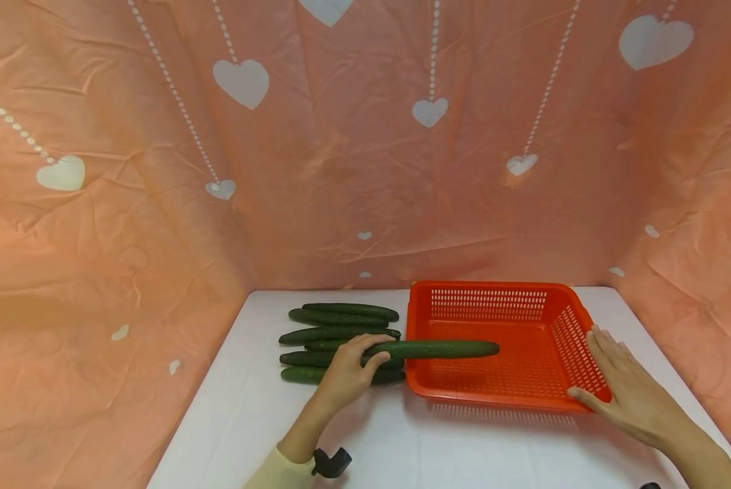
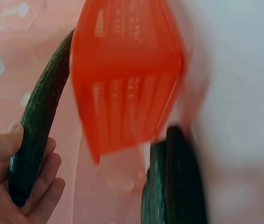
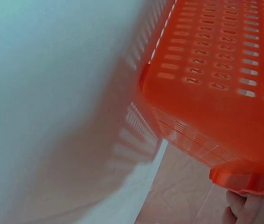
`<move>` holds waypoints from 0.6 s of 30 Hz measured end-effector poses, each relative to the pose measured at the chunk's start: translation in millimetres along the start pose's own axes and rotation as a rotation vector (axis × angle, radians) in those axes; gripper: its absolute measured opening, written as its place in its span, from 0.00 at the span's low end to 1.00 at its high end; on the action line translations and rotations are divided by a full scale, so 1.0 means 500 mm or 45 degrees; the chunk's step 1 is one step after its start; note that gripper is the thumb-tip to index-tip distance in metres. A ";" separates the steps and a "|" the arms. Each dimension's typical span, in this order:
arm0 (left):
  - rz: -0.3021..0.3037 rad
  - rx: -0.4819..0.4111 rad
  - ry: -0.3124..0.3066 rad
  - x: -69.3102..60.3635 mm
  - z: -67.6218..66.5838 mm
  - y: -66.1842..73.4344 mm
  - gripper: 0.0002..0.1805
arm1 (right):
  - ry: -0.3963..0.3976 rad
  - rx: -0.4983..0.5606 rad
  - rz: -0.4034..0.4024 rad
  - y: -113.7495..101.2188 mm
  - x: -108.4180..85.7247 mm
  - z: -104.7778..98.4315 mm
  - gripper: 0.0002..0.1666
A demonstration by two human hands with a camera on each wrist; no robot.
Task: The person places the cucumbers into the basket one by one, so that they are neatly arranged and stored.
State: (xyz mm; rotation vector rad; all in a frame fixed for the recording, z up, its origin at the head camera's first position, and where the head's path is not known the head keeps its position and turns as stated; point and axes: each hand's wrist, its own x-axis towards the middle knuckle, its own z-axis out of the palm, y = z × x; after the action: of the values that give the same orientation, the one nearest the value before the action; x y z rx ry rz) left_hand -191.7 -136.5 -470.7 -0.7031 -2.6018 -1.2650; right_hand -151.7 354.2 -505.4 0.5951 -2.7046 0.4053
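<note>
My left hand (image 1: 347, 370) grips one end of a long green cucumber (image 1: 439, 349), thumb on one side and fingers on the other. The cucumber's free end reaches over the left part of a red plastic basket (image 1: 490, 401). In the left wrist view the held cucumber (image 2: 41, 112) is raised beside the basket (image 2: 122, 65). Several more cucumbers (image 1: 335, 334) lie side by side to the basket's left, partly hidden by the left hand. My right hand (image 1: 631, 394) rests on the basket's right rim with its fingers extended; in the right wrist view only some fingers (image 3: 237, 207) show under the rim.
A white-covered table (image 1: 463, 455) carries everything. Orange cloth (image 1: 341, 170) with pale hearts hangs behind it and along both sides. The basket has slotted walls and stands near the table's back edge. A black strap piece (image 1: 331, 463) sits at the left wrist.
</note>
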 end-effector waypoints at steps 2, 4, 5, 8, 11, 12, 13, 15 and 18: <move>-0.002 0.027 -0.034 0.009 0.019 0.011 0.17 | -0.007 0.003 0.006 0.000 0.000 0.000 0.65; -0.008 0.049 -0.068 0.017 0.038 0.023 0.18 | -0.014 0.009 0.011 -0.001 -0.001 -0.001 0.65; -0.016 0.058 -0.084 0.021 0.047 0.028 0.17 | -0.018 0.011 0.014 -0.001 -0.001 -0.001 0.65; -0.015 0.087 -0.113 0.032 0.072 0.042 0.17 | -0.011 0.021 0.009 0.000 -0.001 -0.002 0.65; 0.024 0.123 -0.116 0.043 0.093 0.052 0.17 | -0.009 0.023 0.009 0.000 0.000 -0.003 0.64; 0.049 0.144 -0.113 0.046 0.099 0.055 0.17 | -0.005 0.025 0.005 0.001 0.000 -0.003 0.64; 0.074 0.164 -0.111 0.049 0.104 0.059 0.17 | -0.005 0.025 0.006 0.001 0.001 -0.003 0.64; 0.123 0.209 -0.109 0.056 0.115 0.066 0.17 | -0.005 0.026 0.004 0.001 0.001 -0.003 0.64; 0.175 0.277 -0.119 0.068 0.131 0.079 0.17 | -0.002 0.030 0.005 0.001 0.001 -0.002 0.63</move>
State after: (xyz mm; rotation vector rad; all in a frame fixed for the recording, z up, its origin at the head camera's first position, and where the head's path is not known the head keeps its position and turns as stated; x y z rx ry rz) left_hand -198.7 -53.4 -472.8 -0.9004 -2.6570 -0.9141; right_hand -152.0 354.9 -504.7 0.5967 -2.7064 0.4386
